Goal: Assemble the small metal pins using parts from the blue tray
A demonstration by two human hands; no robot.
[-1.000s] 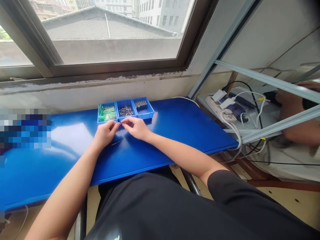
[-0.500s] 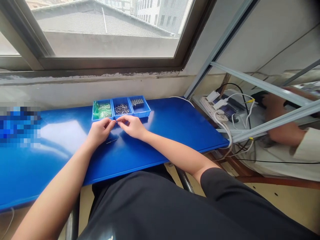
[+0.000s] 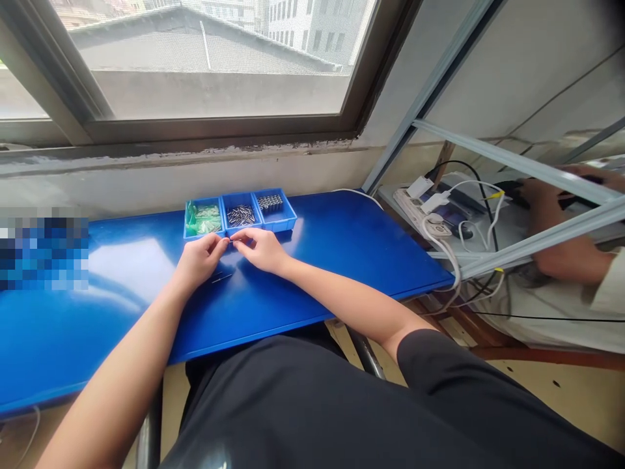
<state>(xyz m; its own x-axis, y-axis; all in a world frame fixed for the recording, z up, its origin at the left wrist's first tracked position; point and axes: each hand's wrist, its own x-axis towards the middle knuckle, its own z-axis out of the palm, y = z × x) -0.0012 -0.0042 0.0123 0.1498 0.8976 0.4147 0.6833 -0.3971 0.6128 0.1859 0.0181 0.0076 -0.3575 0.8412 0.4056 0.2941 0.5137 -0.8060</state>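
Note:
My left hand (image 3: 201, 258) and my right hand (image 3: 260, 250) meet fingertip to fingertip just in front of a row of blue bins (image 3: 283, 225). Both are closed in a pinch, at a tiny dark piece too small to make out. In the left bin lies a green plastic bag (image 3: 196, 218) with pale small pieces. Loose shiny metal pins (image 3: 241, 215) fill the middle bin, its front edge partly hidden by my right hand. Small metal cylinders (image 3: 270, 202) stand in rows in the right bin. Thin slender rods (image 3: 221, 278) lie on the table beside my left wrist.
The glossy blue table (image 3: 332, 254) runs along the wall under a window. A blurred-out blue patch (image 3: 43, 251) covers its left end. To the right, beyond a metal frame (image 3: 512, 163), are a power strip (image 3: 434, 221), cables and another person's arm (image 3: 561, 247).
The view has shifted slightly, moving everything a little to the right. My hands keep the same pinch by the bins. The other person's arm on the right has moved a little.

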